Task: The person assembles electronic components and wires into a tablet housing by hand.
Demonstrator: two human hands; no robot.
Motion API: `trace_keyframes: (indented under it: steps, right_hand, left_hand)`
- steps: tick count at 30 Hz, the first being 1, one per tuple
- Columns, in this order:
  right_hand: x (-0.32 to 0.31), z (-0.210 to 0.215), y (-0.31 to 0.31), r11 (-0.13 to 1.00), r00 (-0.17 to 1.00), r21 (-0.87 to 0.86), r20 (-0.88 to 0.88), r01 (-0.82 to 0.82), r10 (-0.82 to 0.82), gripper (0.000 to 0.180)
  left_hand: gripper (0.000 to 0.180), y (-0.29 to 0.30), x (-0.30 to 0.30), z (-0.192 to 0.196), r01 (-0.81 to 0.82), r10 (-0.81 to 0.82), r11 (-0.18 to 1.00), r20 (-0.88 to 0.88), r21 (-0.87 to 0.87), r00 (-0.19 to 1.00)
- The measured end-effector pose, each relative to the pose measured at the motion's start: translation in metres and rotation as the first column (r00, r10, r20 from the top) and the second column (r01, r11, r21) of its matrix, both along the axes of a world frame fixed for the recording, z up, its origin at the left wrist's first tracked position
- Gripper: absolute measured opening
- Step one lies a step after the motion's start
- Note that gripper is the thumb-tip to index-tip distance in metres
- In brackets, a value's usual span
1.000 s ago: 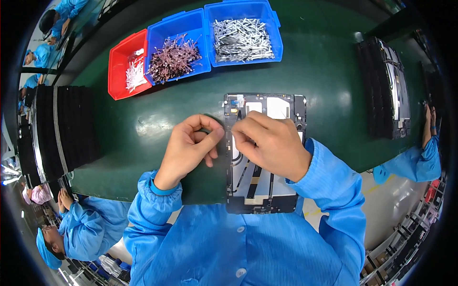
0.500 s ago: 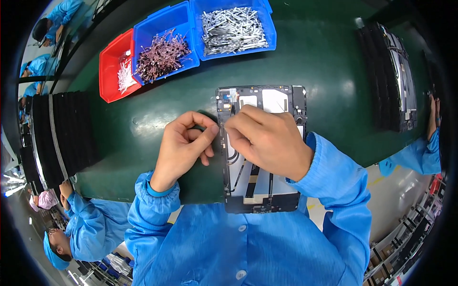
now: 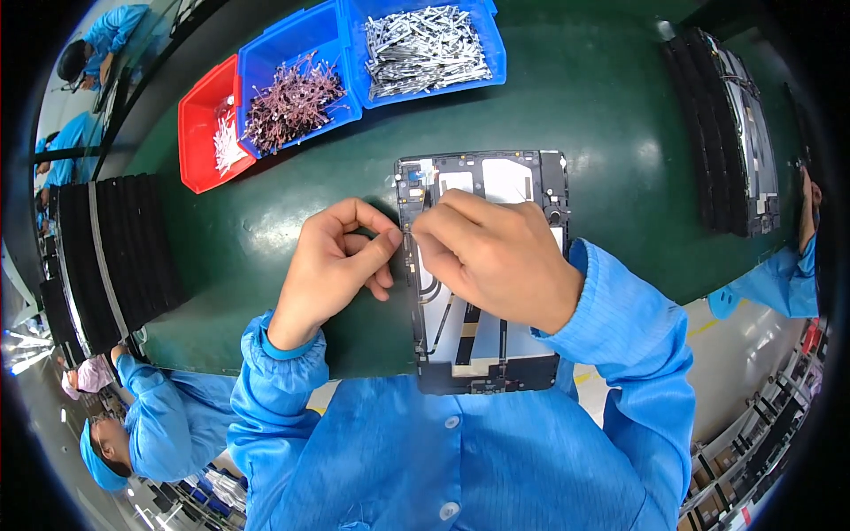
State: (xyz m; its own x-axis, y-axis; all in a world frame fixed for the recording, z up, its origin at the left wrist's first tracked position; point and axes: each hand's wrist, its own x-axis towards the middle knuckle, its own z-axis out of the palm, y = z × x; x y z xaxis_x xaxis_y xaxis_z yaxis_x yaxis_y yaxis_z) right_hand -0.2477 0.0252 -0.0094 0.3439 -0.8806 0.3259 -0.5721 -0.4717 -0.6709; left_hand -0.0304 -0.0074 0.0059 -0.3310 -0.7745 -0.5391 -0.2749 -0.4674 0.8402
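Note:
An opened tablet [image 3: 482, 376], with its dark frame and white inner plates showing, lies at the near edge of the green table. Thumb and forefinger of my left hand [image 3: 336, 261] are pinched together at the tablet's left edge, the other fingers curled in. What they hold, if anything, is too small to name. Over the tablet's upper part, my right hand [image 3: 496, 257] is closed in a pinch close beside the left fingertips. Its fingers cover whatever may be between them, along with the part of the tablet beneath.
At the back stand a red bin [image 3: 197, 146] of white pieces, a blue bin [image 3: 282, 40] of pinkish wired parts and another blue bin [image 3: 425, 96] of silvery strips. Dark panels [image 3: 124, 257] stand stacked at left, more tablet units [image 3: 735, 142] at right. Co-workers sit on both sides.
The view has shifted slightly, moving the bins a little up and left. Both hands stay pinched at the tablet's left edge, with the left wrist a little farther left.

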Motion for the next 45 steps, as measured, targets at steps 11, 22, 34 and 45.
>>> trace_keyframes:
  steps: [11, 22, 34, 45]
  right_hand:
    - [0.001, 0.002, 0.001, 1.000, 1.000, 0.004, -0.006, 0.003, -0.003, 0.011]
    - [0.000, 0.005, 0.007, 0.990, 0.992, 0.113, 0.083, 0.088, -0.098, 0.011]
    - [0.004, 0.023, -0.006, 0.973, 0.991, 0.194, -0.069, 0.123, -0.112, 0.008]
    - [-0.004, 0.055, -0.112, 0.970, 0.959, -0.132, -0.169, 0.205, -0.226, 0.011]
  left_hand:
    - [0.008, 0.000, -0.003, 0.002, -0.021, 0.021, 0.999, -0.017, 0.031, 1.000]
    - [0.011, 0.004, 0.000, -0.007, -0.031, 0.029, 0.999, -0.080, -0.025, 0.996]
    - [0.016, -0.004, -0.005, -0.003, 0.029, -0.033, 0.999, -0.094, -0.046, 0.995]
    - [0.028, -0.003, 0.012, -0.014, 0.047, -0.063, 0.996, -0.236, -0.072, 0.970]
